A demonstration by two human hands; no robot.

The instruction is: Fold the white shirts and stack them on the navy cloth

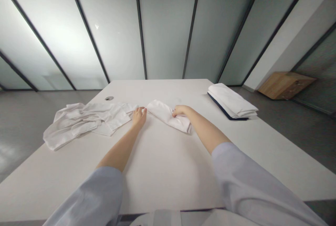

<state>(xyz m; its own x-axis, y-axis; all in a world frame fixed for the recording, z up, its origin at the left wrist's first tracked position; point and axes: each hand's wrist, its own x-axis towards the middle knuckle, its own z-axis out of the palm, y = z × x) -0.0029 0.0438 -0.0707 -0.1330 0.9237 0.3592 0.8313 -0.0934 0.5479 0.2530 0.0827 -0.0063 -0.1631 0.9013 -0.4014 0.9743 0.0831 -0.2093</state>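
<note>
A bunched white cloth (168,114) lies in the middle of the white table (162,163). My right hand (179,111) is curled over its right part, gripping the fabric. My left hand (139,115) rests on the table just left of that cloth, fingers curled inward at the edge of a crumpled pile of white garments (84,121). Whether the left fingers pinch any fabric is not clear.
A neat stack of folded white cloths on a dark folded piece (232,101) sits at the table's far right. A round cable hole (109,98) is near the far left edge. A wooden box (285,84) stands on the floor at right. Frosted glass panels stand behind.
</note>
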